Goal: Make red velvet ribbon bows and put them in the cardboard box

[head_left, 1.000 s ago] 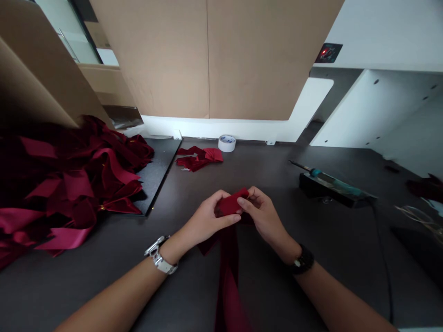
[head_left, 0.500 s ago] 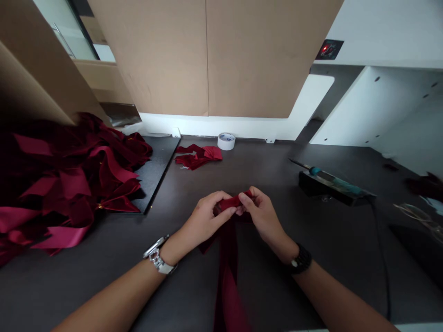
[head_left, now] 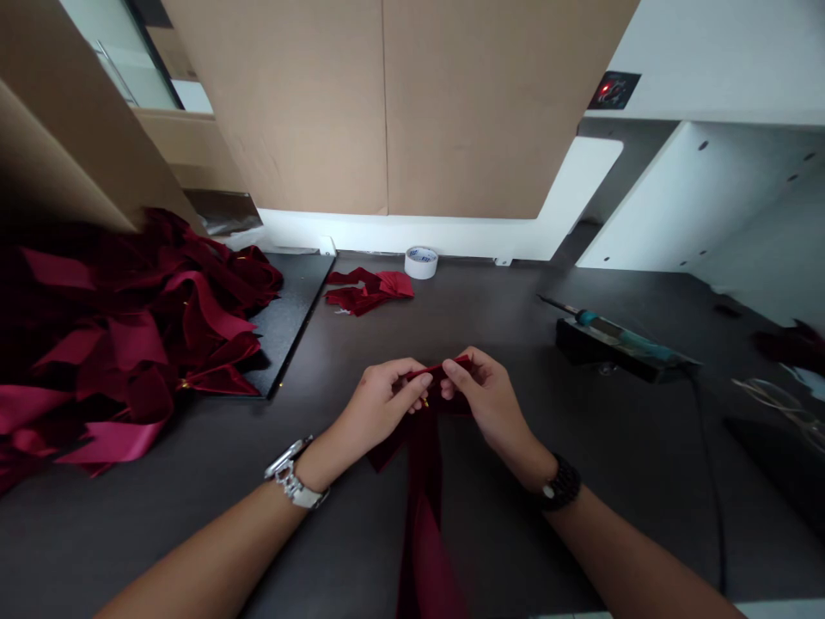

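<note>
Both hands pinch a dark red velvet ribbon over the middle of the dark table. My left hand grips its folded upper part between thumb and fingers, with a small gold-coloured bit showing under the fingertips. Close beside it, my right hand holds the other end of the fold, thumb on top. From the hands the ribbon's tails hang down toward the near edge, one showing a smoother, lighter side. What lies inside the fold is hidden by my fingers.
A heap of red ribbon bows covers the left side, partly on a black board. Behind my hands lie a red ribbon piece and a tape roll. A soldering iron rests on its stand at right, its cable trailing forward.
The folded ribbon between my hands has tipped, so its broad face now shows as a thin edge. A gold-coloured bit has come into sight under my left fingers.
</note>
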`<state>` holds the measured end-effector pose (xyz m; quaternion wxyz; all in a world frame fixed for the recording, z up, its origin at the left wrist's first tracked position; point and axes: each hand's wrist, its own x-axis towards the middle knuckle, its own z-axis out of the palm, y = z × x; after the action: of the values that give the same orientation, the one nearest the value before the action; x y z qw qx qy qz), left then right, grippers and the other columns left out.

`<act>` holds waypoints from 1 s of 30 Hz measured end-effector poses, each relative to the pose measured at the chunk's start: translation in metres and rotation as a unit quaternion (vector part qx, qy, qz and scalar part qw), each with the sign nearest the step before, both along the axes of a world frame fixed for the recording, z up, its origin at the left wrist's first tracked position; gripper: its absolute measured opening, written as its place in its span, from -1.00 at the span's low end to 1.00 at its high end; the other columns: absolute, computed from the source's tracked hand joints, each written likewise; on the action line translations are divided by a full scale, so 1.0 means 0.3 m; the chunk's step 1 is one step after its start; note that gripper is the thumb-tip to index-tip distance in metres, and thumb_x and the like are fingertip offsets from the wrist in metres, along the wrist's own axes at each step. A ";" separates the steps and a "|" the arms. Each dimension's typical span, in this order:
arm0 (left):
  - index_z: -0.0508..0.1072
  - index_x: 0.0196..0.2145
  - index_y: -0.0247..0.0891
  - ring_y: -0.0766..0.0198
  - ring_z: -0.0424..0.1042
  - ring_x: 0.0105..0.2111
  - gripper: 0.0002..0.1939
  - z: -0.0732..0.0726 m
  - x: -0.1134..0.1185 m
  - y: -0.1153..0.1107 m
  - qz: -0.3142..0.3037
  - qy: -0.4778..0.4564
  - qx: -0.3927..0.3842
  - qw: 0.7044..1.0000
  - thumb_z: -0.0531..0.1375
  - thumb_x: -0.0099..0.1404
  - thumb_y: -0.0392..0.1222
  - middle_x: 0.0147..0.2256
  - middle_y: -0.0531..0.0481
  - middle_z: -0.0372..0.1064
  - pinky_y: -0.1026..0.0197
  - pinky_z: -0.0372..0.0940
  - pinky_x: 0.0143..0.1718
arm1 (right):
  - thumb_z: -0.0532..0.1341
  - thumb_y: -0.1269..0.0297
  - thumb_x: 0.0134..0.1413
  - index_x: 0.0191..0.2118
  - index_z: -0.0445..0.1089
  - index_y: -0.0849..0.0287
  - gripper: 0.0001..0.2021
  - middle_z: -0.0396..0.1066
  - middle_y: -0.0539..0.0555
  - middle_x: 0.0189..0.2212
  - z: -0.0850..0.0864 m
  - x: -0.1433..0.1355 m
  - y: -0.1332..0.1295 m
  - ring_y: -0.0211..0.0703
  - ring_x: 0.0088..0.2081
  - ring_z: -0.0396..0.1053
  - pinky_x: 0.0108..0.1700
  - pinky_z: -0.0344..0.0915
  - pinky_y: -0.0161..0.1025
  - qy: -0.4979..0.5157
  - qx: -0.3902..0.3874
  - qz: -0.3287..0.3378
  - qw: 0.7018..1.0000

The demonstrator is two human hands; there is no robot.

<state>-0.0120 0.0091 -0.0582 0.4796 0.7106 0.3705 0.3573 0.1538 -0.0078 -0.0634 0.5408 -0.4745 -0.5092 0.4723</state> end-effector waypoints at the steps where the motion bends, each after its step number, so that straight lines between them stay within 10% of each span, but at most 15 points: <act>1: 0.42 -0.39 -0.25 0.35 0.32 -0.55 -0.78 0.001 -0.001 0.000 -0.001 0.003 -0.003 1.000 0.09 0.31 -0.09 -0.53 0.05 0.35 0.30 0.22 -0.48 | 0.29 -0.02 -0.04 -0.49 0.24 0.14 -0.65 0.34 -0.07 -0.64 0.000 0.000 0.001 -0.33 -0.60 0.29 -0.49 0.28 -0.34 -0.001 0.000 -0.002 1.000; 10: 0.34 -0.48 -0.25 0.38 0.21 -0.59 -0.69 -0.001 -0.007 0.007 -0.005 0.084 0.062 0.995 0.01 0.37 -0.11 -0.59 0.12 0.24 0.31 0.12 -0.47 | 0.18 -0.02 0.11 -0.54 0.20 0.15 -0.63 0.34 -0.04 -0.67 0.000 0.010 -0.008 -0.33 -0.64 0.27 -0.54 0.20 -0.37 -0.105 0.055 -0.035 0.992; 16: 0.23 -0.49 -0.26 0.39 0.21 -0.53 -0.68 0.009 -0.013 0.002 -0.040 0.137 0.124 0.982 -0.04 0.41 -0.14 -0.57 0.15 0.19 0.30 0.09 -0.40 | 0.03 0.09 0.25 -0.61 -0.01 0.14 -0.56 0.00 -0.12 -0.71 0.004 0.025 -0.008 -0.37 -0.63 0.02 -0.54 -0.06 -0.34 -0.274 0.156 -0.103 0.943; 30: 0.25 -0.47 -0.26 0.38 0.23 -0.51 -0.68 0.002 0.003 -0.008 -0.010 0.077 0.127 0.989 -0.09 0.41 -0.15 -0.54 0.11 0.22 0.30 0.10 -0.41 | 0.30 0.04 -0.02 -0.41 0.30 0.15 -0.72 0.32 -0.05 -0.55 -0.016 -0.029 -0.005 -0.30 -0.49 0.30 -0.35 0.29 -0.29 0.027 0.022 0.079 0.996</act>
<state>-0.0110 0.0066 -0.0577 0.3590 0.7947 0.3514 0.3406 0.1450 -0.0094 -0.0684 0.5256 -0.4080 -0.5407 0.5147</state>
